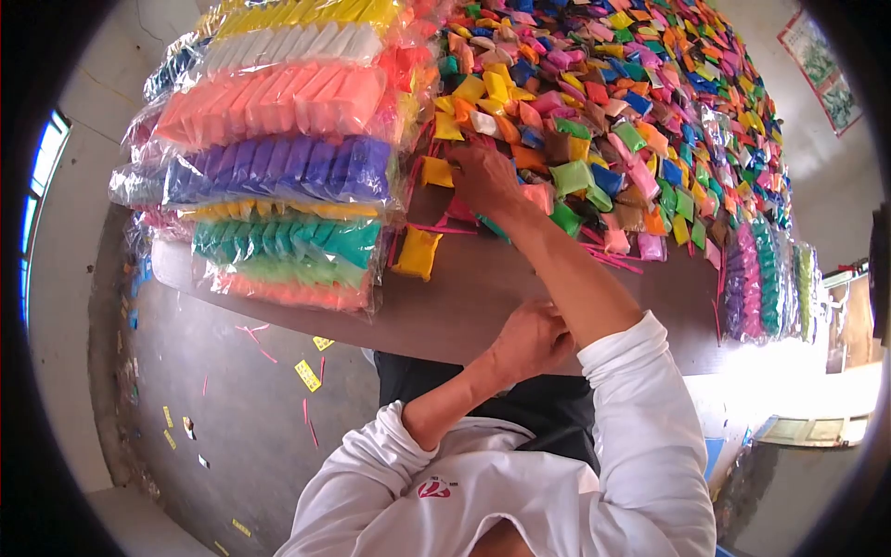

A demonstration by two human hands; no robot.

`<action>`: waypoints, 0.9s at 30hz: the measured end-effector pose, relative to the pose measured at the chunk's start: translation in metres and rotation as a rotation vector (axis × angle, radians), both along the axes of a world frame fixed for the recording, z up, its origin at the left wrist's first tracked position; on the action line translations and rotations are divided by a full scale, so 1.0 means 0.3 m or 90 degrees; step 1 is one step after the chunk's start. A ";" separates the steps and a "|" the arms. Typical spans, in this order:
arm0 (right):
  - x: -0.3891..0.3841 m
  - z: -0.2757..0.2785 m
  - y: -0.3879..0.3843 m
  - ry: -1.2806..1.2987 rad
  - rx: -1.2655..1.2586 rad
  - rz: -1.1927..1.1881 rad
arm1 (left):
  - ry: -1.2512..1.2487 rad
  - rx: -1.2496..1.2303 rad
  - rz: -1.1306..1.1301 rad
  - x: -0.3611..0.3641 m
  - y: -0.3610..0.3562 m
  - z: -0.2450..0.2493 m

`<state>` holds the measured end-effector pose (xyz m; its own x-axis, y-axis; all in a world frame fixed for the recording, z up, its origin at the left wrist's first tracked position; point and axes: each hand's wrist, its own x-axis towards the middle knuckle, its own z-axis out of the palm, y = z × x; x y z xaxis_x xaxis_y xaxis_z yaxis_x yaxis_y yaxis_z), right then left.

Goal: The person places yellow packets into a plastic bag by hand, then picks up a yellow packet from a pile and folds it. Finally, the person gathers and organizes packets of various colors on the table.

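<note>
Fingers of right hand (483, 176) curled into near edge of coloured packet heap (631, 111), grip cannot be told; left hand (531, 339) fingers closed in a fist at near worktop (464, 306) edge; bagged block stacks (288, 167) left.

A heap of small glossy plastic sachets (640, 111) is filling the upper right of the frame, mixing yellow, orange, pink, blue, green, brown and purple in no order. In the upper left, clear-wrapped bundles of clay bars (288, 158) are showing bands of yellow, white, salmon pink, violet-blue, yellow again, teal green, pale green and coral lowest. One plump yellow sachet (415, 252) is lying on the dark brown tabletop (464, 316) among thin bright-pink sticks (613, 261). At the bottom, a white long-sleeved top (640, 446) is showing a small red-pink logo (434, 487) below a black garment (548, 413). Yellow and pink scraps (306, 373) are dotting the grey-brown floor (213, 408).
</note>
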<state>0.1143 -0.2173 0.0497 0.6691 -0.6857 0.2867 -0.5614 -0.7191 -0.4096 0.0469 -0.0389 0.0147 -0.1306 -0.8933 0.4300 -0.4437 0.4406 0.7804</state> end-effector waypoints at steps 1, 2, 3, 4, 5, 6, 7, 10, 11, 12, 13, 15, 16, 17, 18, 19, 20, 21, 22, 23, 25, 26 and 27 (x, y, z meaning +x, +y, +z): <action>0.001 0.001 -0.007 0.052 0.022 -0.016 | -0.001 -0.004 0.000 -0.001 -0.001 0.000; 0.003 0.000 -0.023 0.065 0.035 -0.036 | -0.002 -0.008 -0.001 -0.001 -0.002 0.001; 0.007 -0.004 -0.050 0.076 0.047 -0.058 | -0.004 -0.011 -0.003 0.000 -0.003 0.000; 0.011 -0.006 -0.080 0.088 0.059 -0.078 | -0.012 -0.008 -0.003 -0.002 -0.004 -0.010; 0.013 -0.013 -0.106 0.044 0.042 -0.082 | -0.019 -0.005 -0.002 -0.007 -0.006 -0.026; 0.013 -0.019 -0.129 0.000 0.025 -0.085 | -0.026 -0.001 -0.001 -0.006 -0.008 -0.027; 0.014 -0.026 -0.155 -0.044 0.009 -0.088 | -0.039 0.010 -0.006 -0.002 -0.008 -0.024; 0.024 -0.022 -0.215 -0.117 0.003 -0.012 | -0.061 0.042 -0.018 0.008 0.001 -0.007; 0.034 -0.025 -0.222 -0.136 0.006 -0.007 | -0.061 0.048 -0.021 0.008 0.001 -0.006; 0.054 -0.016 -0.219 -0.155 0.009 -0.003 | -0.061 0.055 -0.023 0.007 0.000 -0.007; 0.072 -0.011 -0.212 -0.172 0.015 0.002 | -0.060 0.043 -0.018 0.007 -0.004 -0.016; 0.098 -0.017 -0.206 -0.090 0.017 0.009 | -0.053 0.026 -0.009 -0.004 -0.004 -0.039; 0.115 -0.024 -0.212 -0.050 0.017 0.013 | -0.024 0.019 -0.001 -0.010 -0.002 -0.043; 0.137 -0.072 -0.234 -0.044 -0.066 0.007 | 0.002 0.009 0.006 -0.010 -0.007 -0.044; 0.151 -0.084 -0.218 -0.036 -0.072 -0.017 | 0.028 -0.002 0.013 -0.011 -0.011 -0.042; 0.165 -0.092 -0.202 -0.029 -0.083 -0.042 | 0.043 -0.020 0.026 -0.012 -0.016 -0.036; 0.176 -0.092 -0.194 -0.023 -0.096 -0.069 | 0.058 -0.042 0.037 -0.015 -0.020 -0.027; 0.180 -0.102 -0.192 -0.024 -0.120 -0.058 | 0.072 -0.062 0.046 -0.021 -0.021 -0.019; 0.178 -0.111 -0.188 -0.034 -0.128 -0.044 | 0.063 -0.058 0.042 -0.023 -0.021 -0.023; 0.172 -0.119 -0.184 -0.045 -0.138 -0.032 | 0.052 -0.055 0.037 -0.020 -0.022 -0.033; 0.138 -0.096 -0.161 -0.057 -0.114 -0.002 | 0.018 -0.030 0.020 -0.010 -0.012 -0.025; 0.111 -0.082 -0.149 -0.092 -0.083 0.035 | -0.005 -0.012 0.010 -0.002 -0.006 -0.014; 0.080 -0.065 -0.135 -0.126 -0.054 0.072 | -0.028 0.006 0.001 0.002 -0.002 -0.002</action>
